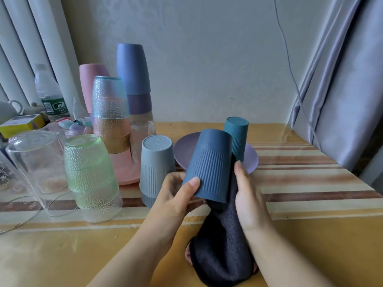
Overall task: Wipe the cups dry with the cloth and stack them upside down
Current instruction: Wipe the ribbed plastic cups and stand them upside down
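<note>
Cups [156, 168] and glasses [91, 177] crowd left; purple plate [182, 151] behind held cup [209, 164].

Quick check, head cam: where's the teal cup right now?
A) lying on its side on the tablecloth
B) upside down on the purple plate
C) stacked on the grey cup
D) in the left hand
B: the teal cup stands base-up on the purple plate, behind the dark blue cup that the left hand grips while the right hand holds the dark cloth against it.
</note>
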